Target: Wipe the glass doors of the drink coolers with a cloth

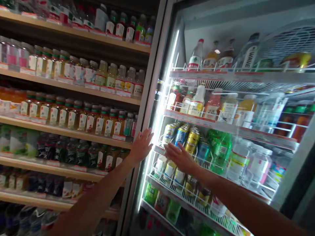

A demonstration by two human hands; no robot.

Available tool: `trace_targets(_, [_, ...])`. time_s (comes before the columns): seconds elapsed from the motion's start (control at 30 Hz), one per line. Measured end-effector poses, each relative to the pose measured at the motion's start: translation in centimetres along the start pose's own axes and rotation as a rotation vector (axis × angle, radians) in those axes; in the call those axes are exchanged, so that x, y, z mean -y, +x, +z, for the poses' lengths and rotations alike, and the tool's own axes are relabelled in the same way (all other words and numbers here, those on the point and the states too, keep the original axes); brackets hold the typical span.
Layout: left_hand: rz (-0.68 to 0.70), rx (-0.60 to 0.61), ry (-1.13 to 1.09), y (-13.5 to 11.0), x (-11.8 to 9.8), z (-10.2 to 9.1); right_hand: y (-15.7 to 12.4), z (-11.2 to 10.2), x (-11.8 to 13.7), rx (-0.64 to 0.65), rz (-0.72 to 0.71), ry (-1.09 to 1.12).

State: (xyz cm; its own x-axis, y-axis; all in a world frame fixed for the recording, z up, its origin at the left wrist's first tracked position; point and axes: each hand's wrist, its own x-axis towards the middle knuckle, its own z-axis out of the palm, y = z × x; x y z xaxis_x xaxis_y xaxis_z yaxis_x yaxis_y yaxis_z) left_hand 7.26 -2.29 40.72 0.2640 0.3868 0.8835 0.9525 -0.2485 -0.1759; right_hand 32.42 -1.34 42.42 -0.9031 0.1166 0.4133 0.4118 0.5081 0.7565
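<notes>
My left hand (142, 144) is raised with its fingers stretched out, in front of the frame (149, 108) at the left edge of a lit drinks fridge. To the right, my right hand (179, 158) reaches forward with flat, extended fingers and nothing in it. Nearest to it are cans on the fridge's middle shelf, among them a blue can (181, 135) and a gold can (192, 140). Whether either hand touches the glass door or its frame, I cannot tell. Green bottles (220, 149) stand right of the cans.
Wooden shelves (73, 132) on the left hold rows of bottled drinks. Inside the fridge, wire racks (228, 126) carry more bottles, with a large clear bottle (249, 54) at the top. A bright light strip (161, 105) runs down the fridge's left side.
</notes>
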Motion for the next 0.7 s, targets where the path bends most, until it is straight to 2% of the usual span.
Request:
trace_targets(0.1, [0.015,-0.026,-0.067,1.2,-2.4,0.7,-0.1,-2.7,-3.6,-0.049,0.248,-0.068])
trace_targets(0.17, [0.045,-0.055,-0.114,1.9,-4.4,1.0,-0.8,-3.5,-4.1,-0.062,0.324,-0.108])
trace_targets(0.27, [0.104,-0.084,-0.159,2.7,-6.9,1.3,-3.7,-3.1,-1.4,-0.027,0.293,-0.128])
trace_targets(0.37, [0.143,-0.092,-0.182,3.2,-8.2,1.4,-6.9,-2.9,0.4,0.014,0.197,-0.116])
trace_targets(0.43, [0.149,-0.104,-0.200,3.6,-8.6,1.5,-7.9,-3.9,-0.8,-0.006,0.251,-0.138])
trace_targets(0.57, [0.136,-0.146,-0.244,4.4,-9.8,1.9,-8.6,-7.1,-5.4,-0.103,0.540,-0.250])
trace_targets(0.63, [0.144,-0.166,-0.258,4.5,-10.9,2.2,-9.8,-7.7,-5.5,-0.106,0.580,-0.281])
trace_targets(0.7, [0.172,-0.186,-0.262,4.5,-12.2,2.5,-11.9,-7.2,-3.4,-0.059,0.535,-0.267])
